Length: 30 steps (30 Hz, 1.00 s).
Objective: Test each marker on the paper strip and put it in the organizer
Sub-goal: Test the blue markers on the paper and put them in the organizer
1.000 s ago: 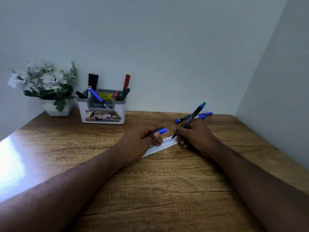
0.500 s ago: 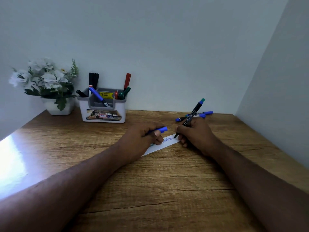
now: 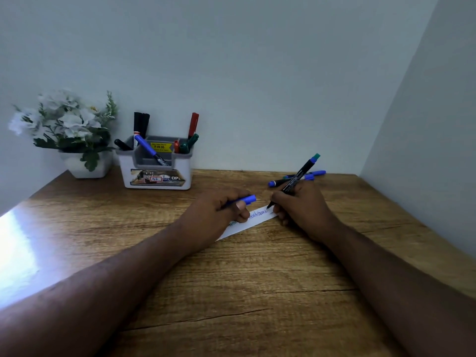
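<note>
Versus 0.5 s ago: little change. The right hand [image 3: 304, 207] has kept its writing grip, and the nib sits at about the same spot near the right end of the paper strip [image 3: 253, 220]. The left hand [image 3: 221, 212] is likewise unmoved.

Right hand: fingers curled and pinching the black marker [image 3: 296, 180] low on its barrel, heel resting on the table [image 3: 231, 292]. Marker tilted, teal end up and away, tip touching the strip just past the blue scribbles.

Left hand: rests on the strip's left half, pinning it down; fingers curled round a blue cap [image 3: 247, 199], which pokes out toward the right hand.

Strip lies about mid-table, slanted, its left part hidden under the left hand.

Loose markers [image 3: 306, 175], blue-capped, lie behind the right hand near the far edge, toward the far right corner. Organizer [image 3: 157, 168] stands at the far edge left of centre, holding black, blue, red and green markers. White flower pot [image 3: 86, 166] in the far left corner, just beside it.
</note>
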Each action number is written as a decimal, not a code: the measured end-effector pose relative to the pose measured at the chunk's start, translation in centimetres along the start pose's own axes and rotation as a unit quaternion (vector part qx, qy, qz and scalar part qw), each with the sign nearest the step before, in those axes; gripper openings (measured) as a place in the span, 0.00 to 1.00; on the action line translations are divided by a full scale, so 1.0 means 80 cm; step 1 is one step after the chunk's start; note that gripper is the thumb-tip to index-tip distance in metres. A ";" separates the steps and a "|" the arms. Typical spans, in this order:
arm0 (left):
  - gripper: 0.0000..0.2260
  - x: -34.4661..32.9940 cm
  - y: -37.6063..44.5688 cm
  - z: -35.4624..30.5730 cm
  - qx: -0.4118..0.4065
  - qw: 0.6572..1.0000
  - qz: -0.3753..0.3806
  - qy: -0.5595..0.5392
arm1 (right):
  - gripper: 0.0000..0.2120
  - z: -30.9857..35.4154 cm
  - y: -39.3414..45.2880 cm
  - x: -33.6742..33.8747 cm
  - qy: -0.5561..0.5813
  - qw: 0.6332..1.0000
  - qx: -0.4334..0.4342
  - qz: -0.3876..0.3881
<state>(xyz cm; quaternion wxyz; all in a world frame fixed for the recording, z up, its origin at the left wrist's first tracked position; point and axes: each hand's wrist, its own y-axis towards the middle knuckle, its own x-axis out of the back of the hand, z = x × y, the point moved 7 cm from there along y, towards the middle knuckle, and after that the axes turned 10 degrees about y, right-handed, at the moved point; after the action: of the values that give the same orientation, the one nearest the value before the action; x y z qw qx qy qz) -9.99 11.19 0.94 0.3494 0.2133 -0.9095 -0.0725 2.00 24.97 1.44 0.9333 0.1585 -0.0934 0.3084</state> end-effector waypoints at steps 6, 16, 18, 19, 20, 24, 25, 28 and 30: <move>0.14 0.001 -0.001 0.001 0.010 1.000 0.002 0.021 | 0.11 -0.002 0.002 -0.006 -0.026 0.999 -0.001 0.026; 0.11 0.002 -0.002 -0.001 0.009 1.000 -0.005 -0.017 | 0.11 -0.001 0.005 0.011 0.232 0.972 -0.032 -0.016; 0.10 0.002 -0.004 -0.002 0.007 1.000 -0.005 -0.024 | 0.12 0.006 0.003 0.004 0.309 0.950 -0.043 0.017; 0.10 0.002 -0.004 -0.002 0.006 1.000 -0.004 -0.024 | 0.12 0.011 0.002 0.000 0.327 0.943 -0.045 0.036; 0.10 0.002 -0.005 -0.002 0.005 1.000 -0.004 -0.023 | 0.13 0.016 0.000 -0.004 0.335 0.939 -0.045 0.054; 0.10 0.002 -0.004 -0.001 0.001 1.000 -0.008 -0.022 | 0.15 0.027 -0.006 -0.019 0.324 0.940 -0.038 0.096; 0.10 0.002 -0.003 0.000 0.001 1.000 -0.007 -0.022 | 0.16 0.027 -0.007 -0.021 0.315 0.943 -0.039 0.099; 0.09 0.002 -0.004 0.000 -0.002 1.000 -0.004 -0.025 | 0.17 0.025 -0.009 -0.027 0.293 0.949 -0.041 0.108; 0.08 0.001 -0.004 0.000 -0.003 1.000 -0.002 -0.028 | 0.17 0.024 -0.008 -0.028 0.291 0.950 -0.042 0.110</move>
<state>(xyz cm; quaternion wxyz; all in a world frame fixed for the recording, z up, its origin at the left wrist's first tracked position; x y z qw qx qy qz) -9.97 10.87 0.92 0.3244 0.2123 -0.9181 -0.0820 0.47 22.57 2.46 0.8860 0.0115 0.1522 0.4379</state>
